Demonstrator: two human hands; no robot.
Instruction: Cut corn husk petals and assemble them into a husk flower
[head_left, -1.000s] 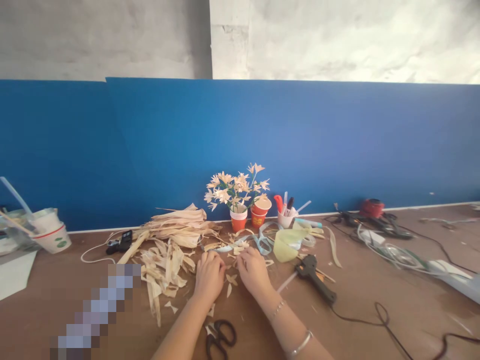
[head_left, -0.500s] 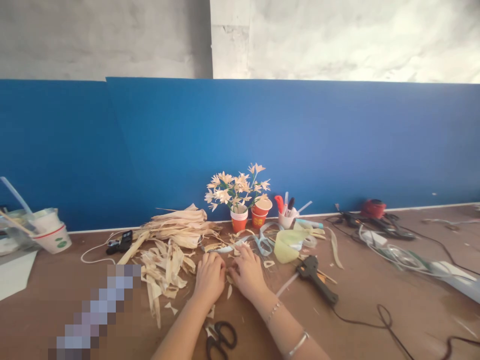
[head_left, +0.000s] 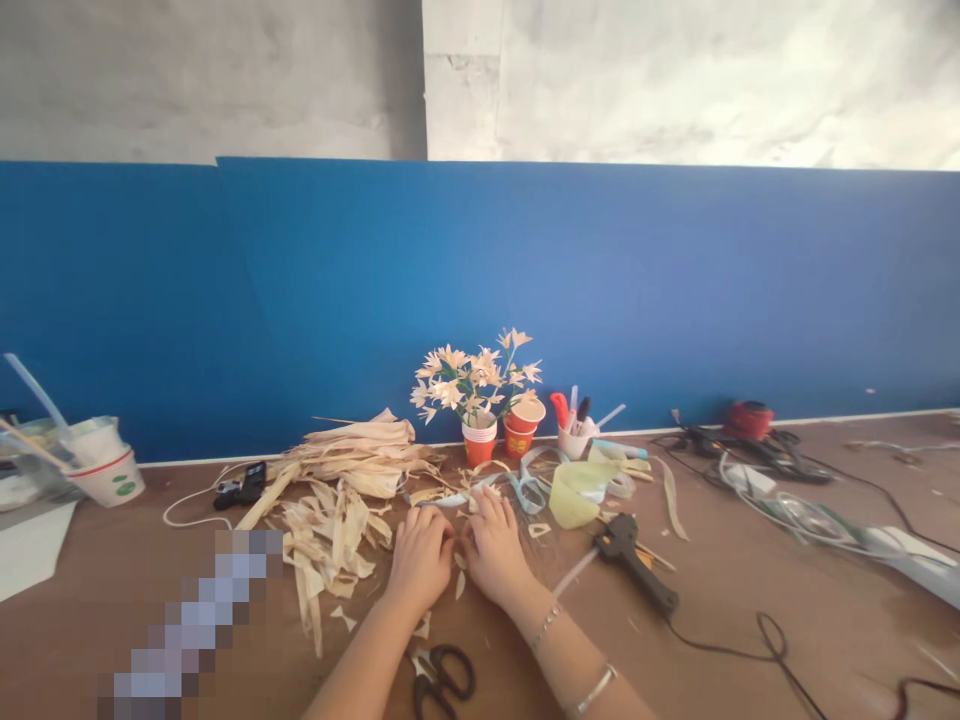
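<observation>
My left hand (head_left: 424, 555) and my right hand (head_left: 491, 548) are close together over the middle of the table, fingers bent and fingertips pinched near each other. Whatever lies between the fingertips is too small and hidden to name. Just left of my left hand is a heap of dried husk strips (head_left: 334, 535), with a larger bundle of husks (head_left: 367, 450) behind it. A small husk scrap (head_left: 460, 584) rests on the table below my fingers. Black-handled scissors (head_left: 442, 680) lie between my forearms.
Pale husk flowers (head_left: 480, 375) stand in red paper cups (head_left: 480, 447) at the back. A glue gun (head_left: 637, 562) with a black cord lies to the right, near a yellow ribbon (head_left: 570, 493). A cup of pens (head_left: 574, 440) stands behind. Cables (head_left: 810, 515) spread at far right.
My fingers have shifted very slightly, with the hands still together in the same place. The whole view has moved a few pixels; the table items lie as before.
</observation>
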